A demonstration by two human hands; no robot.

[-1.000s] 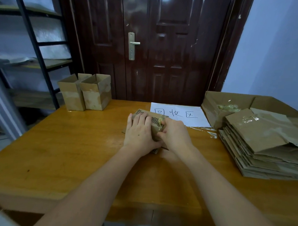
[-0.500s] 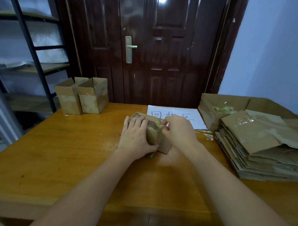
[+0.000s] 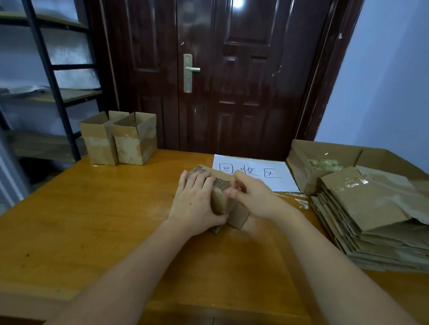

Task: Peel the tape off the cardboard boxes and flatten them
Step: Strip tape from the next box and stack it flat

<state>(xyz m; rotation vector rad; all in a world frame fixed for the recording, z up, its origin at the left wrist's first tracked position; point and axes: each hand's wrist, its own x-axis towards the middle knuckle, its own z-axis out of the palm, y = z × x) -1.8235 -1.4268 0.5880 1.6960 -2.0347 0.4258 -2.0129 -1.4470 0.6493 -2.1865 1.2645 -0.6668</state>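
1. Centrally on wooden table [image 3: 89, 227]: small cardboard box [image 3: 222, 201], lying on its side, between both hands.
2. Left hand [image 3: 195, 204] laid over box's 9 o'clock side, fingers curved across top, thumb at near edge: holding box.
3. Right hand [image 3: 253, 197] at box's 3 o'clock side, fingertips bunched at top edge as if pinching; what is pinched too small to tell.
4. At 12 to 1 o'clock beyond hands: one white paper sheet [image 3: 257, 170] with three handwritten characters, partly hidden by box and right hand.
5. At 10 o'clock, far table edge: two open upright boxes [image 3: 120, 139], touching side by side.
6. At 3 o'clock: one stack of flattened cardboard [image 3: 371, 220]; behind it, at 2 o'clock, one large open carton [image 3: 325, 163] with wadded tape inside.
7. Tape scraps [image 3: 300, 200] on table between right wrist and stack.
8. Beyond table: dark double door [image 3: 217, 65] with one metal handle [image 3: 189, 72]; one metal shelf rack [image 3: 47, 71] at 10 o'clock.
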